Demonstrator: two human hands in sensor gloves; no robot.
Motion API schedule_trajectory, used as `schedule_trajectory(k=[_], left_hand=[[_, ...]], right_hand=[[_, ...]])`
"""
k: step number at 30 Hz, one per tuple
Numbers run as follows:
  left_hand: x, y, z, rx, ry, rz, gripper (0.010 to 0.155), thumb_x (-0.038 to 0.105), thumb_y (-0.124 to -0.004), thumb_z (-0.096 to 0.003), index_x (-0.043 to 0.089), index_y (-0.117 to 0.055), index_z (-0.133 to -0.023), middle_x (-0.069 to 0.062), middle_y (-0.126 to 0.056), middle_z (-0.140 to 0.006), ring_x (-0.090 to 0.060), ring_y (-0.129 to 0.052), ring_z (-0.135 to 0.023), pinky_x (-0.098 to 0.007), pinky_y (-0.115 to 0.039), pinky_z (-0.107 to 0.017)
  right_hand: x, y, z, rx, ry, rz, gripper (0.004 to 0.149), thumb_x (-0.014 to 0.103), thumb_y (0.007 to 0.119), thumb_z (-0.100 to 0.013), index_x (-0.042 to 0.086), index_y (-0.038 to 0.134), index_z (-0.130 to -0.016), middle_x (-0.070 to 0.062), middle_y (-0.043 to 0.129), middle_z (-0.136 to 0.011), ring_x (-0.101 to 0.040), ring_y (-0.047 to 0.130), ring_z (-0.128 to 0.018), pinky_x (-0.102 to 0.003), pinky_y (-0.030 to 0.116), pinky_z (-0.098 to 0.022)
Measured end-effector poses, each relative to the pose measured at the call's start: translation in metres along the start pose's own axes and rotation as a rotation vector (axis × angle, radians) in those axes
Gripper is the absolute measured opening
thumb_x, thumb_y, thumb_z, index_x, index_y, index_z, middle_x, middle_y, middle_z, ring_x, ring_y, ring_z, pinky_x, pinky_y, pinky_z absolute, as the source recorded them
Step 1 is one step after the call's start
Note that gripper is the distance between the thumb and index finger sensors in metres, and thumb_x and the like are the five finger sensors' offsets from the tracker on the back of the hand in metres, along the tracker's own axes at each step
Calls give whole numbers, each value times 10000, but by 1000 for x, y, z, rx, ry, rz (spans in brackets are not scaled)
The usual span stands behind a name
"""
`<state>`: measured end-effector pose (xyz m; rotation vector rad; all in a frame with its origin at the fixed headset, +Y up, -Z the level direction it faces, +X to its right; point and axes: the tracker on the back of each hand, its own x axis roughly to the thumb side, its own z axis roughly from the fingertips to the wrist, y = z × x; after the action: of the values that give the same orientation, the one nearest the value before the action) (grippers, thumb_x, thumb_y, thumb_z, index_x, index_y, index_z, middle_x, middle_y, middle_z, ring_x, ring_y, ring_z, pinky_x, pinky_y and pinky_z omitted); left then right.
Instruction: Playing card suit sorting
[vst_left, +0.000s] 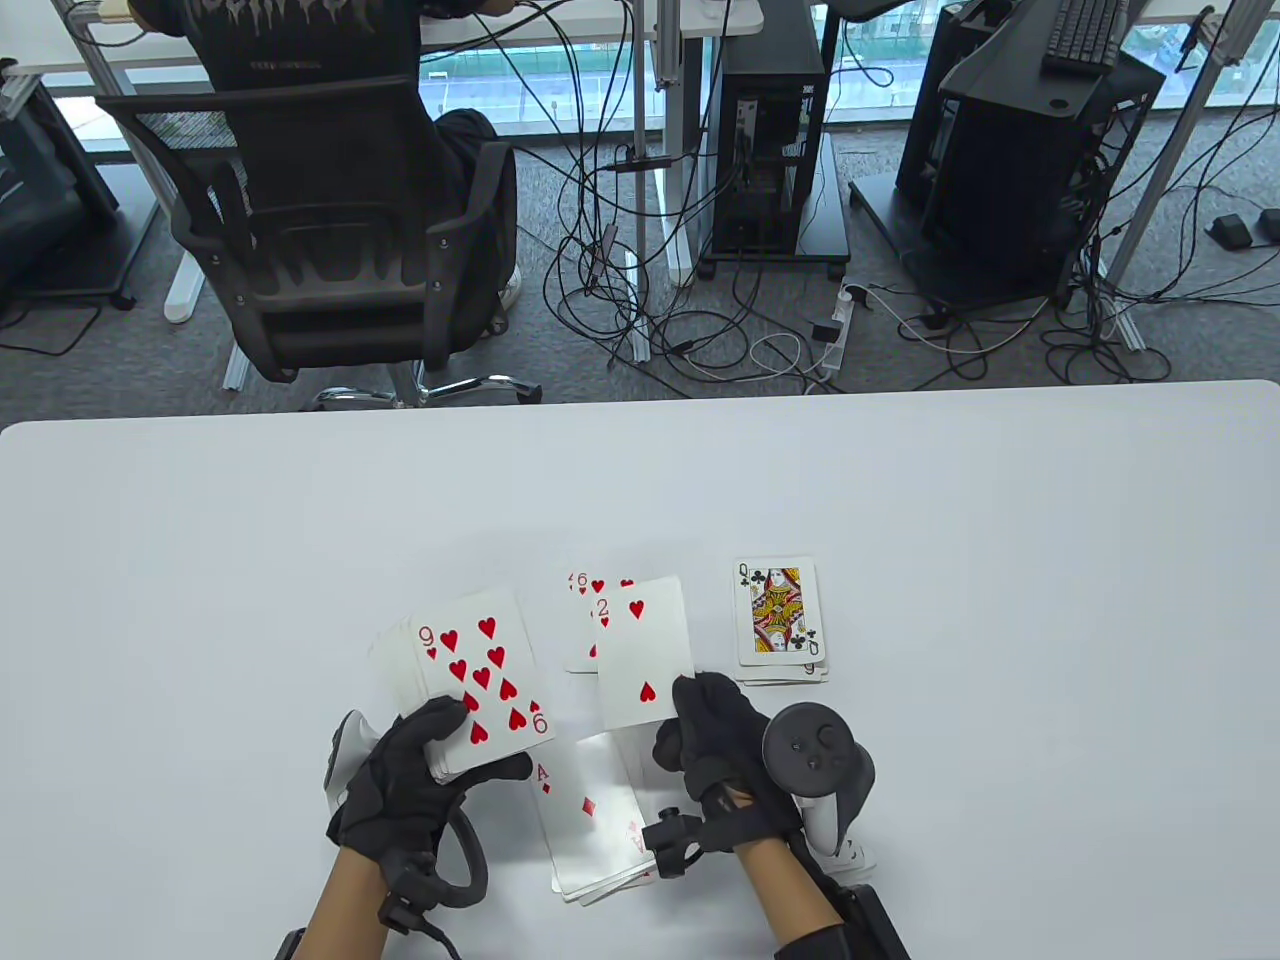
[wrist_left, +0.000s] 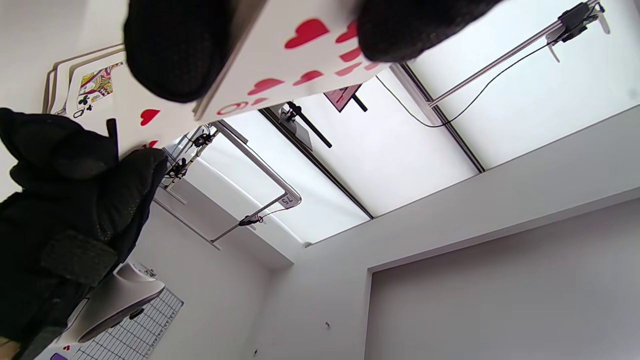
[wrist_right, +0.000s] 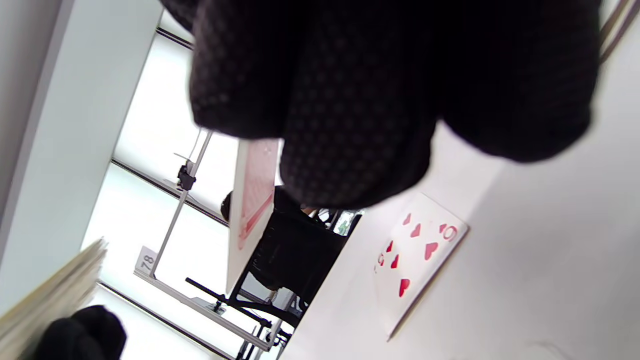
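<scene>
My left hand (vst_left: 420, 775) grips a fanned stack of cards (vst_left: 470, 680) above the table, the nine of hearts (vst_left: 483, 672) on top; it also shows in the left wrist view (wrist_left: 295, 55) between my fingers (wrist_left: 175, 50). My right hand (vst_left: 712, 735) pinches the two of hearts (vst_left: 645, 650) by its lower edge and holds it over the six of hearts (vst_left: 582, 620) lying on the table. That six shows in the right wrist view (wrist_right: 417, 255). A club pile topped by the queen of clubs (vst_left: 779, 611) lies to the right. A diamond pile topped by the ace of diamonds (vst_left: 590, 815) lies between my hands.
The white table (vst_left: 1000, 600) stretches wide around the piles. Beyond its far edge stand an office chair (vst_left: 310, 240), computer towers (vst_left: 770, 130) and floor cables.
</scene>
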<state>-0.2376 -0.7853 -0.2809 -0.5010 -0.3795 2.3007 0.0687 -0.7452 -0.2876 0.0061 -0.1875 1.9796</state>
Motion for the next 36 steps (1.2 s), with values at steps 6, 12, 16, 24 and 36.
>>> schedule_trajectory(k=[6, 12, 16, 24, 36], left_hand=[[2, 1, 1, 9, -9, 4, 575, 436, -671, -639, 351, -338, -1101, -10, -494, -1161, -344, -701, -1029, -459, -809, -594], [2, 2, 1, 11, -8, 3, 574, 436, -670, -640, 350, -337, -1101, -10, -492, -1161, -342, -699, -1030, -458, -809, -594], [2, 1, 1, 14, -5, -3, 575, 438, -668, -641, 350, -335, -1102, -10, -490, -1163, -342, -699, -1031, -456, -808, -596], [0, 0, 1, 18, 9, 0, 574, 437, -668, -641, 349, -337, -1101, -10, -489, -1162, -344, -697, -1031, -457, -808, -596], [-2, -1, 0, 26, 27, -10, 575, 435, -669, -642, 349, -334, -1101, -11, -487, -1163, -345, -694, -1032, -459, -806, -597]], right_hand=[[7, 33, -49, 77, 132, 119, 410, 219, 635, -561, -145, 721, -730, -25, 933, -347, -215, 998, -242, -398, 895, -193], [-6, 65, -84, 97, 307, 355, 415, 214, 644, -554, -158, 735, -712, -23, 935, -317, -213, 998, -199, -396, 893, -167], [-8, 78, -94, 193, 338, 679, 430, 226, 653, -550, -168, 754, -691, -22, 932, -287, -218, 989, -172, -393, 885, -149], [-1, 101, -98, 289, 282, 1087, 480, 299, 675, -554, -160, 766, -658, -6, 914, -248, -173, 968, -147, -382, 878, -133], [29, 80, -85, 294, 43, 883, 539, 322, 667, -558, -180, 728, -741, -78, 928, -348, -272, 980, -237, -455, 865, -198]])
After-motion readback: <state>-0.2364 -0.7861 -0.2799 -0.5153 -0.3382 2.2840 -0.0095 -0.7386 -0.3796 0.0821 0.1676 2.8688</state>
